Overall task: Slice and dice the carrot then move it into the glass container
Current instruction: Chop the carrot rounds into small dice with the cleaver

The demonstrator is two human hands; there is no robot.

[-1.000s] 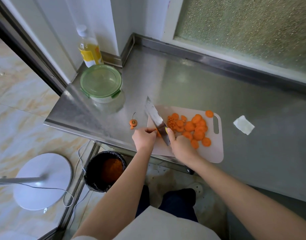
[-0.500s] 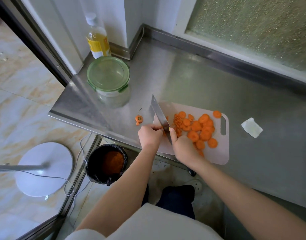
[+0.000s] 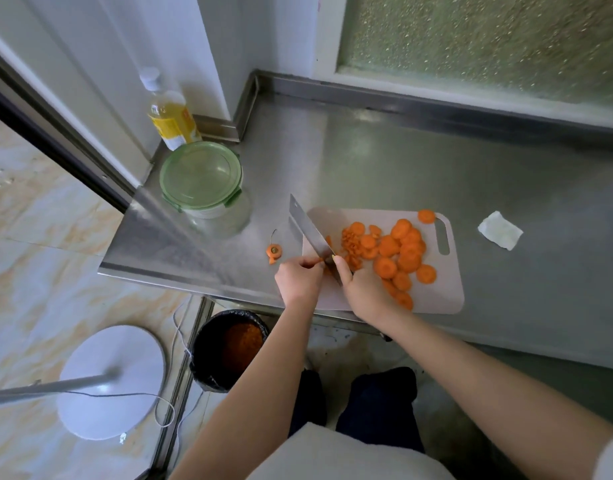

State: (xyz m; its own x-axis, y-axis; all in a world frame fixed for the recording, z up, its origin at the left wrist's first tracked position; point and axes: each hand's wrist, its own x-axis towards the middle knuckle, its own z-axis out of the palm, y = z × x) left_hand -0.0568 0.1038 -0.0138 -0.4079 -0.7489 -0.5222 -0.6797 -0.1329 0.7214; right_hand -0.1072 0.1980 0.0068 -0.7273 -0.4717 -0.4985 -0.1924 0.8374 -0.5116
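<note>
Orange carrot bit [image 3: 319,260] in left hand [image 3: 298,280] pinch, knife [image 3: 308,230] in right hand [image 3: 363,289] grip.

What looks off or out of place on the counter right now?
Two things. A carrot end lies off the cutting board, on the steel counter just left of it. The glass container still has its green lid on, though the diced carrot must go in. Nothing looks spilled or damaged.

Single head-worn wide-angle view, looking steeply down, close over steel counter [image 3: 419,161], floor [image 3: 48,265] at left
</note>
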